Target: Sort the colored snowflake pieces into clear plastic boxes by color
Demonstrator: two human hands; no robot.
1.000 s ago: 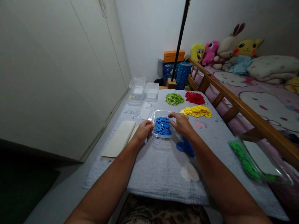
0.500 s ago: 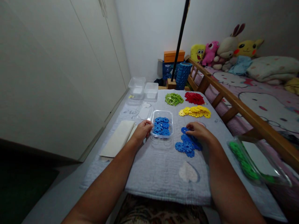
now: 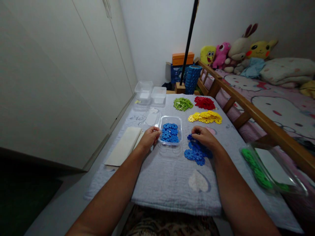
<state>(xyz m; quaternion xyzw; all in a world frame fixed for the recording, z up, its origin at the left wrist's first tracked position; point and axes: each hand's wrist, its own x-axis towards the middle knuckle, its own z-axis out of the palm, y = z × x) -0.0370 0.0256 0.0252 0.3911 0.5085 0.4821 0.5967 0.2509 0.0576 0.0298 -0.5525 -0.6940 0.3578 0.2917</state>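
Observation:
A clear plastic container [image 3: 182, 123] stands in the middle of the cloth-covered table, with blue flower-shaped discs [image 3: 169, 132] inside. My left hand [image 3: 152, 136] pinches the container's left rim. Right of it lies a loose pile of blue discs [image 3: 197, 153], partly under my right hand [image 3: 203, 135]. Thumb and fingers of that hand are closed on one blue disc [image 3: 189, 137] at the pile's far left edge. Part of this disc is hidden by the fingertips.
Behind are piles of light green [image 3: 183, 104], red [image 3: 204, 103] and yellow pieces [image 3: 205, 117]. Two clear containers [image 3: 158, 95] stand back left, near a folded cream cloth [image 3: 124, 146]. A lidded box of green pieces [image 3: 258, 168] lies right, beside the wooden bed rail [image 3: 246, 116].
My right hand has moved slightly left with a blue disc between its fingers, toward the container. My left hand and the container have stayed in place.

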